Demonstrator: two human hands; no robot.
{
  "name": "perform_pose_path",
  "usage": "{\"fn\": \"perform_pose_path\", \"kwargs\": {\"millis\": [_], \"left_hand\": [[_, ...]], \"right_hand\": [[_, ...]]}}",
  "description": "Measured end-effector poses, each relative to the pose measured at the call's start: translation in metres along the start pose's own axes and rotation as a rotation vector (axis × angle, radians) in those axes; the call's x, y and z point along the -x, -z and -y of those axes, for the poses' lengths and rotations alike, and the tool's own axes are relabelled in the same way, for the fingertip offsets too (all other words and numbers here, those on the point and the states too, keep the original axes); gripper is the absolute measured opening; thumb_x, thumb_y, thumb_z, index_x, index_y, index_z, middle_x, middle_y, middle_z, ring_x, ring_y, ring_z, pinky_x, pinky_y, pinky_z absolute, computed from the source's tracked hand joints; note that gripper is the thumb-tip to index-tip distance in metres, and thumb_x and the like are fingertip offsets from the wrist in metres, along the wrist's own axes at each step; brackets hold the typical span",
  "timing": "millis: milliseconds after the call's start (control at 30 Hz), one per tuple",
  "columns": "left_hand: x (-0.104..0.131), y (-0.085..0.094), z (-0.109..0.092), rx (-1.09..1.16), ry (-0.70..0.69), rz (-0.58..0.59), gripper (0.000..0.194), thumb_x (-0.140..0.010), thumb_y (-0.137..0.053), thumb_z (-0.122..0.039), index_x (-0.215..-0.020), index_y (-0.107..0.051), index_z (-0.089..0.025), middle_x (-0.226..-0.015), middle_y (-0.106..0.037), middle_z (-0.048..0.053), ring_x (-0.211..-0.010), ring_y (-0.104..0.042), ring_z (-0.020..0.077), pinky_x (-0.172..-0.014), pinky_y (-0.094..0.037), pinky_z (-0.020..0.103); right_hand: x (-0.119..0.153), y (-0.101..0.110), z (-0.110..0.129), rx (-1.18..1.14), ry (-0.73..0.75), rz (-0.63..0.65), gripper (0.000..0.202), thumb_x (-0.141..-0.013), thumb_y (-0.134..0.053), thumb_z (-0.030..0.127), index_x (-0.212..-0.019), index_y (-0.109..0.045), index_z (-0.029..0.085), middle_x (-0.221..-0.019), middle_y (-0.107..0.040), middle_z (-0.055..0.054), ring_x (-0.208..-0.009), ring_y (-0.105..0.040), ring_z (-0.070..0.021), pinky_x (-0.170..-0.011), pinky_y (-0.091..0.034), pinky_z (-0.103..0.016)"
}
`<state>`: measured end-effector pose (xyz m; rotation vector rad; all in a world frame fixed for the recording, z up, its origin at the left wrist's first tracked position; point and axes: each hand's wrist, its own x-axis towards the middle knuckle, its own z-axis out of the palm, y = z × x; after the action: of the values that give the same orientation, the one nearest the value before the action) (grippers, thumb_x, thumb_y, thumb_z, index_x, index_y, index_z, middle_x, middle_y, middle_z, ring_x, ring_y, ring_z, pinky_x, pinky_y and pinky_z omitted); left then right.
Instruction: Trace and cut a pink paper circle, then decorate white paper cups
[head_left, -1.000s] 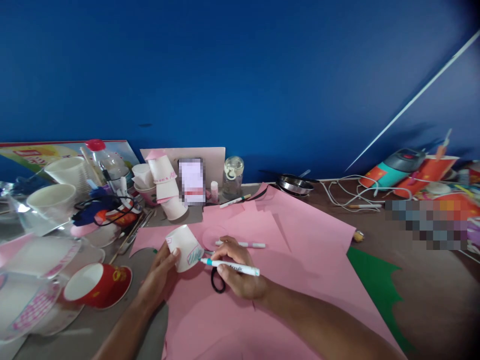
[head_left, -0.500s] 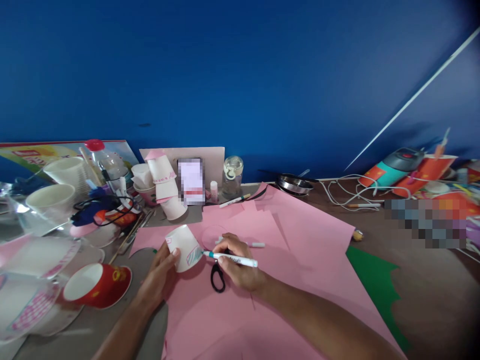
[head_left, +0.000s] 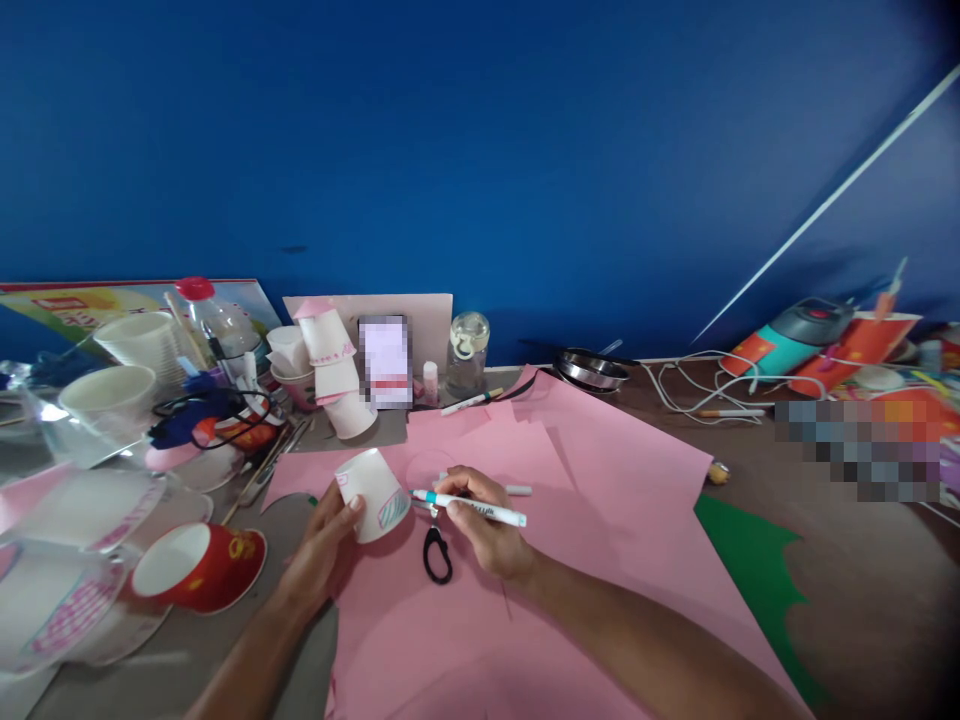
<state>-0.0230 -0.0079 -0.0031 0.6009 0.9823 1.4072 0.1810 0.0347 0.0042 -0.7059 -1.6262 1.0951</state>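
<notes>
My left hand (head_left: 328,532) is closed round the side of a white paper cup (head_left: 367,487), which is tilted with its wide rim downward. Pink outlines and a patch of teal stripes mark the cup's side. My right hand (head_left: 484,525) grips a white marker (head_left: 480,508) with a teal end; its tip points at the striped patch and sits a little apart from it. Below the marker, scissors with a black handle (head_left: 437,556) lie on pink paper (head_left: 600,590). Another white marker (head_left: 517,491) lies behind my right hand, partly hidden by it.
Stacked decorated cups (head_left: 335,378) and a phone (head_left: 385,362) stand at the back, beside a glass jar (head_left: 469,355). A red paper cup (head_left: 217,568) lies on its side at left. Green paper (head_left: 750,550), a metal pan (head_left: 592,370) and white cables (head_left: 675,395) are on the right.
The marker has drawn back slightly to the right, leaving a small gap between its tip and the cup. My left hand keeps the cup in nearly the same pose.
</notes>
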Motion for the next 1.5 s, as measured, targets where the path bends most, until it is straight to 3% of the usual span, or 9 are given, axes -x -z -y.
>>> {"fn": "perform_pose_path", "kwargs": {"millis": [233, 400, 867, 1233, 1500], "left_hand": [[0.001, -0.005, -0.002, -0.044, -0.020, 0.009, 0.060, -0.074, -0.078, -0.035, -0.129, -0.060, -0.022, -0.107, -0.074, 0.010, -0.101, -0.068, 0.0306, -0.089, -0.053, 0.040], [0.000, -0.003, -0.001, -0.080, -0.033, 0.022, 0.055, -0.074, -0.079, -0.036, -0.124, -0.063, -0.021, -0.104, -0.074, 0.010, -0.100, -0.067, 0.0304, -0.086, -0.053, 0.040], [-0.004, 0.007, 0.006, -0.150, -0.057, 0.021, 0.051, -0.073, -0.079, -0.036, -0.120, -0.065, -0.022, -0.108, -0.073, 0.009, -0.096, -0.067, 0.0264, -0.082, -0.053, 0.033], [0.002, -0.006, -0.004, -0.004, 0.005, 0.013, 0.059, -0.074, -0.077, -0.031, -0.129, -0.059, -0.021, -0.105, -0.074, 0.011, -0.097, -0.069, 0.0318, -0.085, -0.054, 0.042], [0.000, -0.004, -0.004, -0.007, 0.015, 0.008, 0.059, -0.073, -0.076, -0.030, -0.129, -0.059, -0.021, -0.104, -0.075, 0.009, -0.095, -0.070, 0.0300, -0.086, -0.054, 0.039]], "right_hand": [[0.004, -0.006, 0.009, 0.138, 0.280, 0.084, 0.021, -0.093, -0.045, 0.037, -0.091, -0.059, 0.022, -0.076, -0.062, -0.004, -0.074, -0.057, -0.0204, -0.082, -0.047, -0.042], [0.004, -0.011, 0.016, 0.182, 0.422, 0.108, 0.012, -0.090, -0.045, 0.028, -0.093, -0.056, 0.023, -0.076, -0.066, -0.003, -0.067, -0.057, -0.0188, -0.085, -0.047, -0.044], [0.006, -0.013, 0.011, 0.241, 0.425, 0.097, 0.018, -0.081, -0.049, 0.019, -0.098, -0.056, 0.023, -0.080, -0.068, -0.005, -0.073, -0.063, -0.0205, -0.089, -0.046, -0.045], [0.004, -0.011, 0.009, 0.235, 0.364, -0.019, 0.016, -0.082, -0.049, 0.019, -0.095, -0.058, 0.022, -0.077, -0.064, -0.004, -0.074, -0.060, -0.0210, -0.084, -0.048, -0.043], [0.005, -0.012, 0.009, 0.216, 0.400, 0.038, 0.018, -0.081, -0.050, 0.017, -0.097, -0.057, 0.022, -0.079, -0.066, -0.004, -0.072, -0.060, -0.0196, -0.089, -0.046, -0.044]]}}
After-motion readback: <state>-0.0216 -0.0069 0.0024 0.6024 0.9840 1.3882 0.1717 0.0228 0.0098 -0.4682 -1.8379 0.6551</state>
